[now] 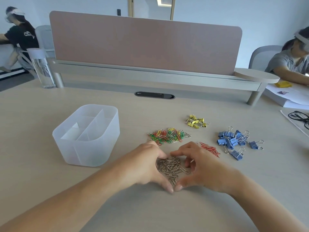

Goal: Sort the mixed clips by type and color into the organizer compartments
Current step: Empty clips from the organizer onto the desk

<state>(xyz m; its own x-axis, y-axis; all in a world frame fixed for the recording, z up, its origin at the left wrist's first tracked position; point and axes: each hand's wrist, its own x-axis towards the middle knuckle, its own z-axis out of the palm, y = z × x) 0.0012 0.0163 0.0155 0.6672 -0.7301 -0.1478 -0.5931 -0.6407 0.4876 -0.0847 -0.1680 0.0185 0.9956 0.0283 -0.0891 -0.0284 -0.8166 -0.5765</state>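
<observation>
Spillage risk on lifting toward translucent plastic organizer [90, 153]: loose silver wire paper clips [172, 166] cupped between curled fingers of left hand [145, 164] and right hand [200, 163], unsupported underneath.

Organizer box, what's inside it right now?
Only its white dividers show inside the organizer; no clips visible. The compartment floors are hidden behind the frosted front wall.

A frosted, divided organizer [87, 153] stands upright, left of separate piles: silver paper clips [172, 166], mixed coloured paper clips [168, 135], red paper clips [210, 149], yellow binder clips [197, 121] and blue binder clips [232, 139].
</observation>
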